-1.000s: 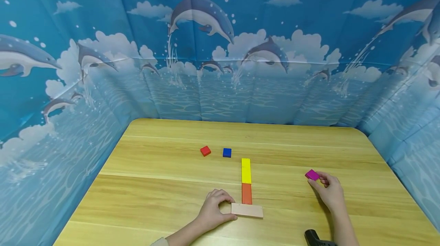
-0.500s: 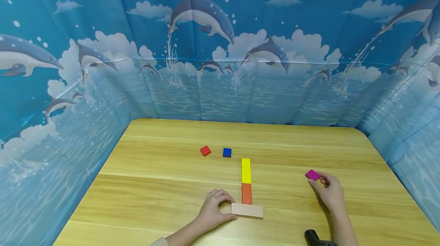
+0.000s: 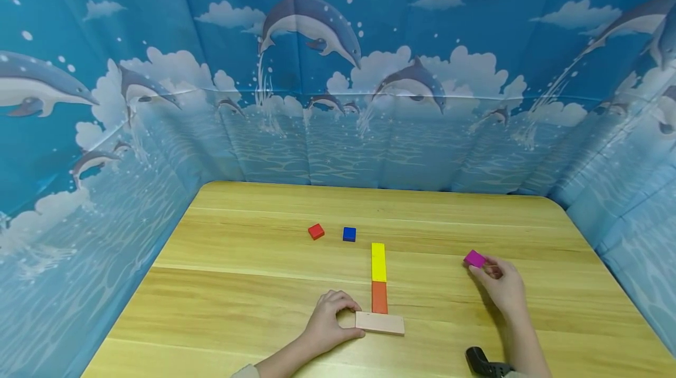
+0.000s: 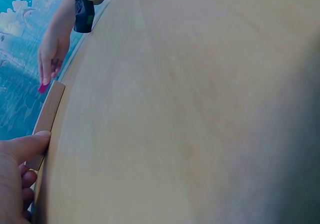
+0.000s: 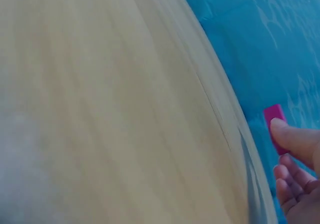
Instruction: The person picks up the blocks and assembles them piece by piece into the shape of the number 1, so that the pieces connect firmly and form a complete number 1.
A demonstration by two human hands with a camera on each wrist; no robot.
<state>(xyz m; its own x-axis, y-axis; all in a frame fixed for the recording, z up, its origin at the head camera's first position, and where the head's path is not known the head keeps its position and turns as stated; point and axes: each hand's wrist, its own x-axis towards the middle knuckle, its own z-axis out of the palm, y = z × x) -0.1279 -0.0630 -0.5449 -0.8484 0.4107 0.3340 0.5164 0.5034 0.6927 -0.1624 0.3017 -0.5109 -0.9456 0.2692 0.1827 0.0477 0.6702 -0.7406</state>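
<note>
At the front middle of the table, my left hand (image 3: 328, 324) pinches the left end of a plain wooden block (image 3: 380, 323) between thumb and fingers. That block lies crosswise below an orange block (image 3: 379, 297), and a yellow block (image 3: 378, 262) continues the line away from me. Off to the right, my right hand (image 3: 502, 285) pinches a small magenta square block (image 3: 475, 259) by its near right side. The right wrist view shows the thumb pressed on the face of the magenta block (image 5: 276, 128). In the left wrist view the thumb lies along the wooden block (image 4: 49, 109).
Toward the back of the wooden table (image 3: 253, 284) lie a small red block (image 3: 316, 231) and a blue block (image 3: 350, 234). A dolphin-print curtain (image 3: 338, 143) stands behind the table and at both sides. A black wrist-camera mount (image 3: 480, 361) sits by the right forearm.
My right hand has moved slightly left and away from me with the magenta block. The left hand and the other blocks have stayed in place.
</note>
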